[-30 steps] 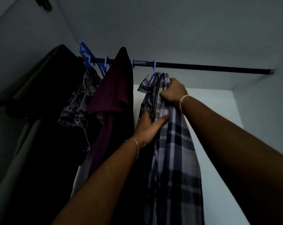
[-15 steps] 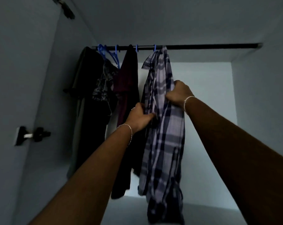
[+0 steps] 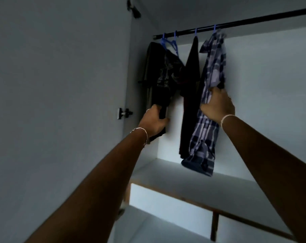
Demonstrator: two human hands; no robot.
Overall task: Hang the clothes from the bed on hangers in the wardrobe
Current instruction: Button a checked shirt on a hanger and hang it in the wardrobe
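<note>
Moved: left hand [image 3: 154, 121] has quit the shirt [image 3: 212, 67] and gone over to the dark clothes [image 3: 157, 76] at its 9 o'clock. Right hand [image 3: 218, 106] has slid lower on the shirt, and the view has backed off.
Left hand: curled round the bottom edge of the dark clothes, holding it.
Right hand: on the shirt about halfway down, back of the hand to the camera. Fingertips are lost in the cloth, so can't tell if it's pinching or just pushing.
Shirt: on a blue hanger [image 3: 214, 29] on the rod [image 3: 254, 19], roughly 1 o'clock in view, rightmost in the row, bunched and lopsided.
Stage: looks like tidying up, just a guess.
Risk: a downward tug from either hand could drag cloth off a hanger or pop a hook off the rod. The bunched shirt seems likeliest to go, down onto the shelf [image 3: 175, 174] at its 6 o'clock.
</note>
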